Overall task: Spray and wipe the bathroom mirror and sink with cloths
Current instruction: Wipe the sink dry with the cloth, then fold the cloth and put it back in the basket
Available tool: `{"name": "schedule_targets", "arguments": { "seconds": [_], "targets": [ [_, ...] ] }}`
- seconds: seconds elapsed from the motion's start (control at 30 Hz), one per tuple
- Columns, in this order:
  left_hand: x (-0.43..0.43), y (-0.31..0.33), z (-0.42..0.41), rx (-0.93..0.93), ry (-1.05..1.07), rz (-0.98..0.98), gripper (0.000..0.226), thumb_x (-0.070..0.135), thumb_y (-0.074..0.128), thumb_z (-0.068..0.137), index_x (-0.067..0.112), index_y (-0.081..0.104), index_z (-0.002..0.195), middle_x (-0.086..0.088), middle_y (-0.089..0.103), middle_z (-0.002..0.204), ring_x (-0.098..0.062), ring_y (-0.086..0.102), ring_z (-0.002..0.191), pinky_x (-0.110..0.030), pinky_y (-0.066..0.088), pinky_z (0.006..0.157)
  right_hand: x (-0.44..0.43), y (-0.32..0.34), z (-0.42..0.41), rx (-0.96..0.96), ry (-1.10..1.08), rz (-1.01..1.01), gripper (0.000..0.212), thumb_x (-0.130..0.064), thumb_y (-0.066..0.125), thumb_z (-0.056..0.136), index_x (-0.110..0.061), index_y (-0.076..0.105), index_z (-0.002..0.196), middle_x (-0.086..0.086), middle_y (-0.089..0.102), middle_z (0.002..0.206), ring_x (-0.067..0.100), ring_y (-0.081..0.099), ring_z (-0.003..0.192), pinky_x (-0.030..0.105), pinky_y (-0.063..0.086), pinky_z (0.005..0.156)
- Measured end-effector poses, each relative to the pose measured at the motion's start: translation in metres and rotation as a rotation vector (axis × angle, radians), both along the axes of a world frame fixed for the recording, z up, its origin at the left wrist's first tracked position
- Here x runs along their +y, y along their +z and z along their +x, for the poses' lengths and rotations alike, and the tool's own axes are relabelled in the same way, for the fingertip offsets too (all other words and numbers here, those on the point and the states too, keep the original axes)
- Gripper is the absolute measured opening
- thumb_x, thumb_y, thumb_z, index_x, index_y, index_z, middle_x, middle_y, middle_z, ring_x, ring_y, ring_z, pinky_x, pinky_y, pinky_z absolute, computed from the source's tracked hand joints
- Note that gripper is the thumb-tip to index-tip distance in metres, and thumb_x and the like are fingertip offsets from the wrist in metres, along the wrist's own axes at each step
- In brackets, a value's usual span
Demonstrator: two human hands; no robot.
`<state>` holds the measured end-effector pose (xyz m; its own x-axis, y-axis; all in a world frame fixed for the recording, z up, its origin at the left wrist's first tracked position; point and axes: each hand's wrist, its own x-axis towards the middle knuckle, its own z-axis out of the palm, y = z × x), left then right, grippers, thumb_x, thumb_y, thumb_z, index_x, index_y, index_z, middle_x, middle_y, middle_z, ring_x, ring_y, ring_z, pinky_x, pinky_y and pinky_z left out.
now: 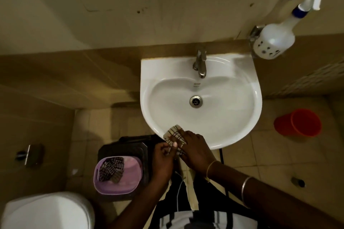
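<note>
A white sink hangs on the wall, its metal tap at the back and its drain in the bowl. At the sink's front rim a checked cloth lies folded. My right hand rests on top of the cloth and covers most of it. My left hand pinches the cloth's near edge between thumb and fingers. A white spray bottle with a blue collar hangs on the wall at the upper right. The mirror is out of view.
A purple basin holding a dark checked cloth sits on a black bin left of my hands. A white toilet is at the lower left. A red bucket stands on the floor at the right.
</note>
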<state>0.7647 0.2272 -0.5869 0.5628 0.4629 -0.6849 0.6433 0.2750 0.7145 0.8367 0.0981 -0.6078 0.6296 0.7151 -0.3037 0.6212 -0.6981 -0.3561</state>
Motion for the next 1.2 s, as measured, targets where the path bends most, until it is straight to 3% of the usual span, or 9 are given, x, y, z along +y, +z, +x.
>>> {"name": "schedule_targets", "arguments": {
  "seconds": [0.13,0.23,0.4,0.53,0.67,0.8,0.97,1.1,1.2],
  "targets": [
    [-0.026,0.002,-0.002,0.01,-0.026,-0.103,0.026,0.028,0.075,0.09,0.013,0.062,0.107,-0.012,0.076,0.099,-0.03,0.074,0.094,-0.046,0.06,0.087,-0.029,0.004,-0.001,-0.048,0.0,-0.006,0.08,-0.028,0.075,0.076,-0.034,0.041,0.148,0.01,0.059,0.144,0.031,0.062,0.121,0.045,0.055,0.092],
    [-0.044,0.01,0.003,0.028,-0.04,-0.146,0.027,0.027,0.074,0.09,0.009,0.06,0.104,-0.013,0.076,0.1,-0.027,0.072,0.092,-0.034,0.055,0.075,-0.052,0.007,0.0,-0.127,-0.005,-0.022,0.058,-0.027,0.058,0.089,-0.034,0.047,0.146,0.008,0.06,0.144,0.032,0.061,0.124,0.047,0.052,0.097],
    [-0.07,-0.015,0.002,0.134,-0.144,-0.101,0.076,0.083,0.079,0.052,0.024,0.064,0.098,0.001,0.078,0.094,-0.022,0.075,0.093,-0.046,0.059,0.088,-0.084,0.007,-0.002,-0.212,-0.056,-0.046,0.053,-0.025,0.053,0.09,-0.029,0.051,0.143,0.013,0.061,0.141,0.036,0.06,0.124,0.05,0.048,0.102],
    [-0.084,0.028,0.023,0.078,-0.163,-0.181,0.023,0.025,0.074,0.092,0.01,0.059,0.101,-0.007,0.074,0.092,-0.014,0.071,0.079,-0.019,0.052,0.061,-0.103,0.014,-0.002,-0.22,-0.122,-0.033,0.052,-0.024,0.052,0.09,-0.031,0.054,0.141,0.01,0.061,0.141,0.035,0.059,0.126,0.051,0.045,0.103],
    [-0.091,0.046,0.035,-0.055,-0.144,-0.166,0.017,0.006,0.074,0.09,0.008,0.062,0.103,-0.008,0.076,0.089,-0.018,0.074,0.083,-0.021,0.056,0.068,-0.102,0.033,0.002,-0.116,-0.339,0.093,0.076,-0.02,0.069,0.083,-0.041,0.041,0.15,-0.004,0.058,0.145,0.02,0.058,0.129,0.041,0.047,0.106],
    [-0.091,0.064,0.051,-0.153,-0.124,-0.198,0.03,0.007,0.077,0.087,0.014,0.063,0.112,-0.004,0.077,0.104,-0.015,0.074,0.099,-0.027,0.059,0.082,-0.084,0.064,0.012,0.147,-0.686,0.535,0.064,-0.006,0.065,0.093,-0.041,0.053,0.145,-0.024,0.054,0.146,-0.007,0.049,0.134,0.019,0.04,0.114],
    [-0.094,0.066,0.072,-0.153,-0.163,-0.219,0.025,0.028,0.078,0.088,0.019,0.071,0.11,0.0,0.078,0.105,-0.018,0.072,0.107,-0.048,0.055,0.101,-0.06,0.076,0.023,0.416,-0.968,0.688,0.058,-0.007,0.063,0.096,-0.039,0.054,0.144,-0.021,0.067,0.129,-0.005,0.062,0.119,0.033,0.052,0.106],
    [-0.085,0.071,0.083,-0.179,-0.212,-0.189,0.065,0.062,0.082,0.066,0.024,0.071,0.118,0.002,0.078,0.111,-0.016,0.073,0.108,-0.041,0.054,0.1,-0.047,0.085,0.028,0.439,-0.952,0.696,0.066,-0.012,0.064,0.095,-0.05,0.044,0.145,-0.023,0.063,0.131,-0.007,0.058,0.121,0.027,0.051,0.106],
    [-0.075,0.067,0.084,-0.164,-0.203,-0.14,0.069,0.06,0.082,0.06,0.024,0.071,0.118,0.001,0.078,0.108,-0.017,0.074,0.104,-0.042,0.057,0.096,-0.045,0.085,0.024,0.512,-0.925,0.723,0.073,-0.014,0.064,0.091,-0.056,0.041,0.145,-0.023,0.062,0.135,-0.005,0.058,0.124,0.028,0.052,0.106]
  ]
}}
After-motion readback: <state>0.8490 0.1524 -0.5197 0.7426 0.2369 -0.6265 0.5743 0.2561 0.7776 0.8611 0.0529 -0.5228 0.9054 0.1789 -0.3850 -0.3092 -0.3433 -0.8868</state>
